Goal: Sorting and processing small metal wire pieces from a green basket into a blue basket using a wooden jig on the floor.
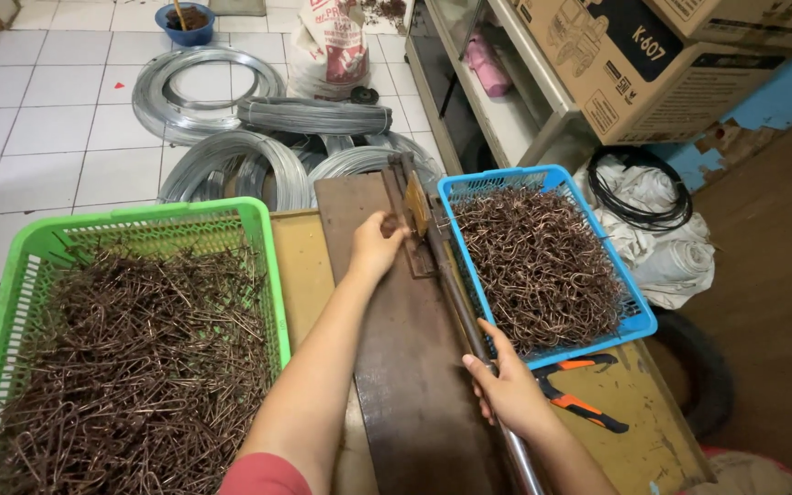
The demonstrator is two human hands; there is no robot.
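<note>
The left hand (376,246) reaches far along the brown metal plate (414,385), fingers curled together on a small piece at the bending jig (412,215) — what they pinch is too small to tell. The right hand (506,390) sits near, fingers clamped around the long steel lever bar (458,302). Left of the plate stands a green basket (20,266) of bent rusty wire pieces; right of it, a blue basket (639,316) of the same. Orange-handled pliers (575,394) lie just right of the right hand — wire coils (203,92) rest on the far floor.

green basket (268,266) | blue basket (639,316) | rust-brown wire pieces (543,266) | orange-black pliers (579,403)
</note>
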